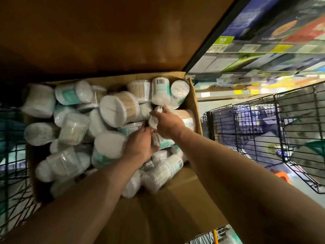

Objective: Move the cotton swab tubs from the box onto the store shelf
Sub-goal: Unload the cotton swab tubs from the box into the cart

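Observation:
An open cardboard box (194,103) is packed with several round clear tubs of cotton swabs lying at all angles, one large tub (119,110) near the middle. My left hand (139,147) reaches into the pile and curls round a tub (155,141) low in the box. My right hand (167,123) is just above it and grips a small tub (153,121) between fingers and thumb. The image is blurred, so the exact finger hold is unclear.
A brown box flap (105,32) stands up at the back and another flap (158,208) lies toward me. Store shelves (263,50) with price tags run along the upper right. Black wire baskets (263,129) stand to the right and at the left edge.

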